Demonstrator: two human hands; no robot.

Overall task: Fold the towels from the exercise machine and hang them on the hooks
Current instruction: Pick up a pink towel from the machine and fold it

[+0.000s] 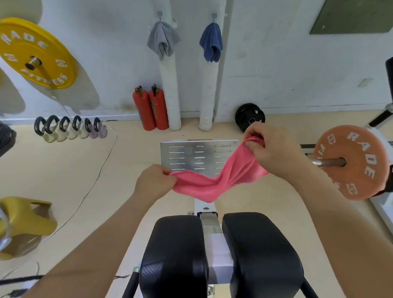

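Note:
A pink towel (216, 178) hangs stretched and sagging between my two hands, above the exercise machine's metal footplate (179, 155). My left hand (154, 183) pinches its lower left end. My right hand (271, 147) grips the upper right end, held higher. On the far wall a grey towel (162, 39) hangs from the left hook (159, 13) and a blue towel (211, 42) hangs from the right hook (214, 15). The machine's two black pads (220, 256) are directly below me.
Two red fire extinguishers (151, 107) stand by white padded pipes (170, 92) under the hooks. A row of kettlebells (69, 128) lines the left wall. An orange weight plate (351, 163) on a bar is at right, a yellow plate (34, 54) at left, a yellow kettlebell (21, 220) nearby.

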